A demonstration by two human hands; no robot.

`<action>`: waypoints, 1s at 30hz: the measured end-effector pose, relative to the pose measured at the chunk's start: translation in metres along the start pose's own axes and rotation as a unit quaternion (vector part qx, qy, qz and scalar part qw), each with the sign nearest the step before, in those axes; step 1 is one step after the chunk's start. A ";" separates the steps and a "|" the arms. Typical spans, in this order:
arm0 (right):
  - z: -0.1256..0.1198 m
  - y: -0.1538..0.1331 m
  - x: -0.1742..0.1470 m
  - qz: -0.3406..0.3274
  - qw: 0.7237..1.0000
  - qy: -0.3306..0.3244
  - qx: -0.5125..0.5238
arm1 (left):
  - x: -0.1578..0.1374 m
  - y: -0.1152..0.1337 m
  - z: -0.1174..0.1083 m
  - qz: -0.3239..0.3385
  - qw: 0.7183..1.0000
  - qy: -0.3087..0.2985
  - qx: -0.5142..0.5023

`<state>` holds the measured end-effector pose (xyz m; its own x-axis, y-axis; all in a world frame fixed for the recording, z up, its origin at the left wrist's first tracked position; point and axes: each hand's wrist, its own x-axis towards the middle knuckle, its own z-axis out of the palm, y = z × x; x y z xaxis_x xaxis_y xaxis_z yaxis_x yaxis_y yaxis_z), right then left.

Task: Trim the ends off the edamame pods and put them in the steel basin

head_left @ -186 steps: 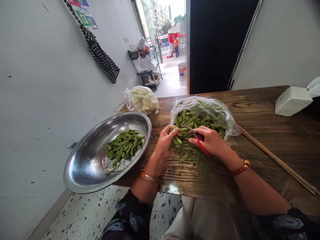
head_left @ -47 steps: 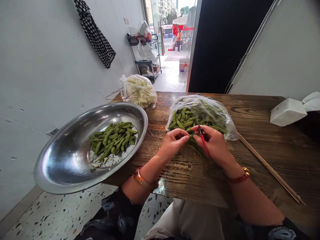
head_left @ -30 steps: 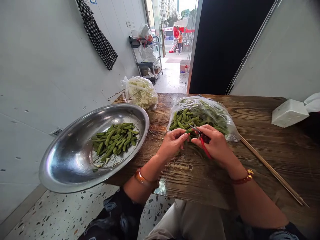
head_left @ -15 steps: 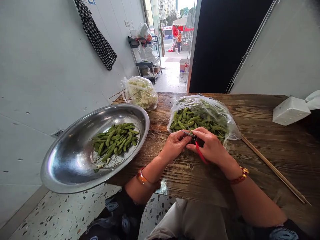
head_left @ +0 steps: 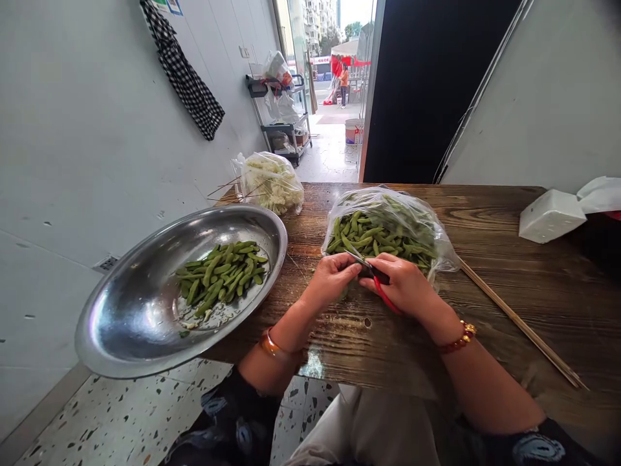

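My right hand (head_left: 405,286) is closed around a pair of scissors (head_left: 387,298) with red handles. The blades are apart and point to the left, at the fingertips of my left hand (head_left: 330,279). Thumb and fingers of that hand are pinched together; whatever is between them is hidden. Just beyond both hands lies a clear plastic bag (head_left: 417,217), its near side open on many green edamame pods (head_left: 366,236). To the left, a large steel basin (head_left: 130,310) holds a heap of edamame pods (head_left: 220,275) with small trimmed bits near it.
Thin wooden skewers (head_left: 521,323) lie on the wooden table (head_left: 495,259) at right. Behind the basin sits a bag of cauliflower (head_left: 274,181). A white tissue pack (head_left: 550,217) is at the far right. A cart (head_left: 281,123) stands by the doorway, with a person (head_left: 344,84) outside.
The scissor blades have spread apart at my left fingertips. A bit of green seen between the hands no longer shows there. The whole view has shifted slightly.
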<state>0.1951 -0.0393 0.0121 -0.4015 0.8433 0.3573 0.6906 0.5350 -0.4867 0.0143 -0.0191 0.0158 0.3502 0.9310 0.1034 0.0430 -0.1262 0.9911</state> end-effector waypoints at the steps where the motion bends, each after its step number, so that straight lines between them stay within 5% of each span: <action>1: 0.000 0.000 0.000 0.000 1.000 -0.005 -0.003 | 0.000 0.000 -0.001 -0.003 1.000 -0.002 0.007; 14: -0.009 0.002 0.002 0.007 0.998 -0.035 0.052 | 0.001 0.002 -0.004 -0.025 0.999 -0.039 -0.022; 20: -0.011 0.005 0.001 0.058 0.981 -0.079 0.167 | 0.001 -0.001 -0.005 -0.075 0.992 -0.036 -0.091; 30: -0.003 0.004 0.001 0.034 0.997 0.039 0.066 | 0.005 -0.004 -0.008 -0.084 0.938 0.070 -0.329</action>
<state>0.1995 -0.0367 0.0133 -0.3061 0.8737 0.3782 0.6278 0.4839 -0.6097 0.0082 -0.0108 0.0134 0.2613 0.9606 -0.0947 -0.5158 0.2219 0.8275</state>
